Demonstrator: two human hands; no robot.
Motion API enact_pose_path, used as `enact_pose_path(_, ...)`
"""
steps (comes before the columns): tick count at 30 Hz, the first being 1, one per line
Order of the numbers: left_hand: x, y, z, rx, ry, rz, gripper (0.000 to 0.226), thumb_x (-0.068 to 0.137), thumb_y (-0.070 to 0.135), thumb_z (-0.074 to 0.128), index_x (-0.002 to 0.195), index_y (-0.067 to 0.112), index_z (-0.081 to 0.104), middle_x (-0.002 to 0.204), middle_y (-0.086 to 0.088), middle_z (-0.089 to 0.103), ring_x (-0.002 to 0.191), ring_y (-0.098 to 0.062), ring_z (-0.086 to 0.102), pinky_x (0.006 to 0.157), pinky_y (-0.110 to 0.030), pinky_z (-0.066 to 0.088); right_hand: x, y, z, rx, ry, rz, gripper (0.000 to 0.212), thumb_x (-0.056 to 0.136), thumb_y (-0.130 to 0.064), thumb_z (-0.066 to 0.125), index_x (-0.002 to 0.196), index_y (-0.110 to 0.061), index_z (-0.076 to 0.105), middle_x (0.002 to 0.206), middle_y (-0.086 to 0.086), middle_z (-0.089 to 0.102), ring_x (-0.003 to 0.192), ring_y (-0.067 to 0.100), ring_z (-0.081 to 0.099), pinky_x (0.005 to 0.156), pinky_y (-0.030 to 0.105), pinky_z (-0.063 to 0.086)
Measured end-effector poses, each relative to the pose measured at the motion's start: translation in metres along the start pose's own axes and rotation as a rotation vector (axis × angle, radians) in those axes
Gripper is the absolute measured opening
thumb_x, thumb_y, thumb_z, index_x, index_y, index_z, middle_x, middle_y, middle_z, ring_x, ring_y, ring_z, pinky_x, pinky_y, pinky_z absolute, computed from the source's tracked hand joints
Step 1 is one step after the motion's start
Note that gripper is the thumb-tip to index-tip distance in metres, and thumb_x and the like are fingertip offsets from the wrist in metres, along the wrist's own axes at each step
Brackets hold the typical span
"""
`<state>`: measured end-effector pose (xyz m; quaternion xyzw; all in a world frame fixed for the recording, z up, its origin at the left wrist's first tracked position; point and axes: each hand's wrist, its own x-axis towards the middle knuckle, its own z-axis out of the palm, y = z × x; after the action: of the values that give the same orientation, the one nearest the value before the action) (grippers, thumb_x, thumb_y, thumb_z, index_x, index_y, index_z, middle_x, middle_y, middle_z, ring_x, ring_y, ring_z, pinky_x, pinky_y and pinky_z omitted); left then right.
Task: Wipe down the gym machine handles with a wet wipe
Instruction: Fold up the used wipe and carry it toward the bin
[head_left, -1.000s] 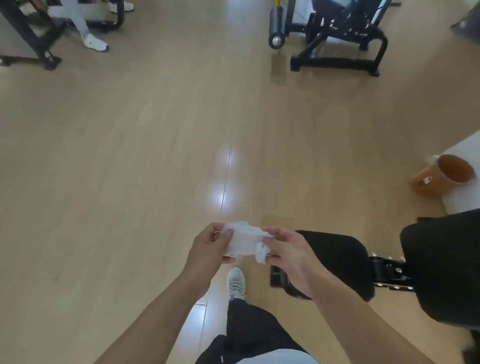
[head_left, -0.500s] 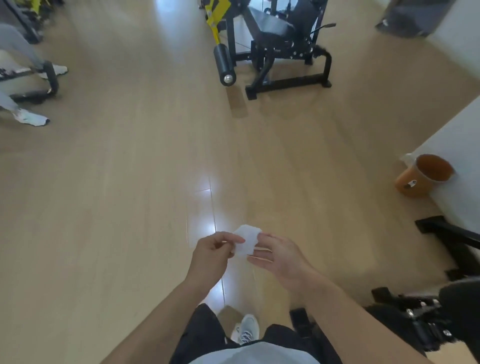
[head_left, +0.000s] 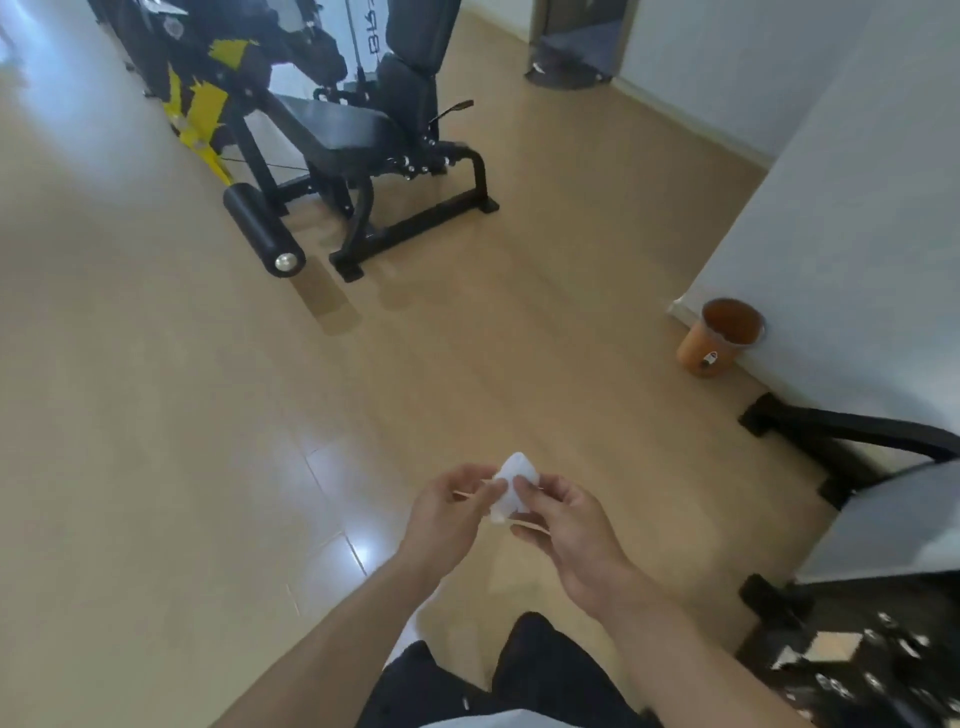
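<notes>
Wipe (head_left: 511, 486): pinched between left hand (head_left: 451, 512) and right hand (head_left: 566, 519).
Machine (head_left: 332, 140): ahead-left, well apart — left hand nearer.
Handles: not discernible.

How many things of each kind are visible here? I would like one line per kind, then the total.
Hands: 2, left hand and right hand
Wet wipe: 1
Gym machines: 2, black and yellow machine, black machine at right
Orange bin: 1
Total: 6
</notes>
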<state>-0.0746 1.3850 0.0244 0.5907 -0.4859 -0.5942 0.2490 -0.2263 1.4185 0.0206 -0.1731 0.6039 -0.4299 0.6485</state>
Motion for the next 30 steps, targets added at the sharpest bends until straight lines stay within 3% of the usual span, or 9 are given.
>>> enact_pose_path(2, 0.045, 0.027, 0.007, 0.059, -0.096, 0.014, 0.011, 0.091, 0.037, 0.068, 0.091, 0.03, 0.076, 0.084, 0.012, 0.073, 0.081, -0.009, 0.067, 0.081, -0.031, 0.054, 0.022, -0.029, -0.005, 0.07, 0.098, -0.016, 0.025, 0.091, -0.025, 0.073, 0.113, -0.012, 0.07, 0.103, 0.007, 0.077, 0.087, 0.017, 0.074, 0.075, 0.027, 0.056)
enact_pose_path(4, 0.088, 0.05, 0.025, 0.086, -0.171, 0.023, 0.01, 0.088, 0.035, 0.07, 0.086, 0.026, 0.076, 0.083, 0.008, 0.074, 0.081, -0.012, 0.067, 0.084, -0.038, 0.053, 0.044, -0.054, -0.019, 0.15, 0.187, -0.016, 0.026, 0.09, -0.026, 0.073, 0.112, -0.012, 0.07, 0.101, 0.007, 0.077, 0.085, 0.017, 0.072, 0.074, 0.029, 0.056)
enact_pose_path(8, 0.174, 0.087, 0.077, 0.067, -0.28, 0.071, 0.005, 0.088, 0.023, 0.071, 0.084, 0.023, 0.074, 0.079, 0.005, 0.075, 0.079, -0.018, 0.068, 0.087, -0.048, 0.054, 0.098, -0.097, -0.059, 0.298, 0.329, 0.0, 0.028, 0.091, -0.027, 0.072, 0.114, -0.011, 0.068, 0.107, 0.01, 0.076, 0.097, 0.023, 0.07, 0.087, 0.039, 0.059)
enact_pose_path(10, 0.216, 0.105, 0.105, 0.061, -0.304, 0.074, 0.014, 0.087, 0.013, 0.072, 0.079, 0.025, 0.073, 0.073, 0.008, 0.073, 0.074, -0.018, 0.066, 0.083, -0.048, 0.054, 0.124, -0.12, -0.082, 0.332, 0.356, 0.021, 0.028, 0.091, -0.026, 0.072, 0.114, -0.01, 0.068, 0.106, 0.009, 0.076, 0.099, 0.025, 0.069, 0.091, 0.042, 0.058)
enact_pose_path(14, 0.288, 0.143, 0.152, 0.064, -0.306, 0.05, 0.028, 0.084, 0.003, 0.074, 0.072, 0.028, 0.069, 0.068, 0.011, 0.071, 0.077, -0.019, 0.066, 0.079, -0.039, 0.051, 0.174, -0.175, -0.125, 0.349, 0.353, 0.022, 0.025, 0.09, -0.019, 0.072, 0.113, -0.01, 0.068, 0.104, 0.009, 0.074, 0.095, 0.024, 0.07, 0.087, 0.039, 0.057)
enact_pose_path(18, 0.355, 0.19, 0.18, 0.069, -0.342, 0.037, 0.011, 0.086, 0.009, 0.073, 0.082, 0.019, 0.071, 0.076, 0.006, 0.07, 0.073, -0.01, 0.064, 0.069, -0.02, 0.047, 0.225, -0.238, -0.151, 0.326, 0.393, -0.023, 0.022, 0.09, -0.013, 0.072, 0.11, -0.008, 0.067, 0.1, 0.011, 0.074, 0.092, 0.022, 0.067, 0.085, 0.036, 0.056)
enact_pose_path(21, 0.403, 0.225, 0.195, 0.068, -0.344, 0.06, 0.011, 0.086, 0.005, 0.073, 0.082, 0.015, 0.07, 0.072, 0.005, 0.07, 0.065, -0.005, 0.064, 0.062, -0.013, 0.046, 0.26, -0.279, -0.161, 0.347, 0.388, -0.038, 0.026, 0.09, -0.013, 0.072, 0.114, -0.006, 0.067, 0.094, 0.01, 0.074, 0.09, 0.022, 0.066, 0.08, 0.034, 0.054)
enact_pose_path(26, 0.499, 0.278, 0.231, 0.125, -0.365, 0.085, 0.011, 0.079, 0.018, 0.078, 0.077, 0.028, 0.073, 0.075, 0.006, 0.076, 0.075, -0.011, 0.07, 0.072, -0.024, 0.051, 0.334, -0.346, -0.189, 0.336, 0.408, -0.064, 0.028, 0.089, -0.012, 0.073, 0.116, -0.007, 0.067, 0.101, 0.011, 0.074, 0.091, 0.023, 0.067, 0.08, 0.033, 0.054)
enact_pose_path(30, 0.577, 0.313, 0.269, 0.189, -0.443, 0.091, 0.009, 0.086, 0.013, 0.073, 0.085, 0.022, 0.071, 0.083, 0.005, 0.074, 0.077, -0.007, 0.067, 0.061, -0.007, 0.045, 0.398, -0.39, -0.22, 0.364, 0.422, -0.058, 0.024, 0.089, -0.012, 0.073, 0.113, -0.011, 0.071, 0.101, 0.007, 0.074, 0.092, 0.021, 0.066, 0.081, 0.031, 0.053)
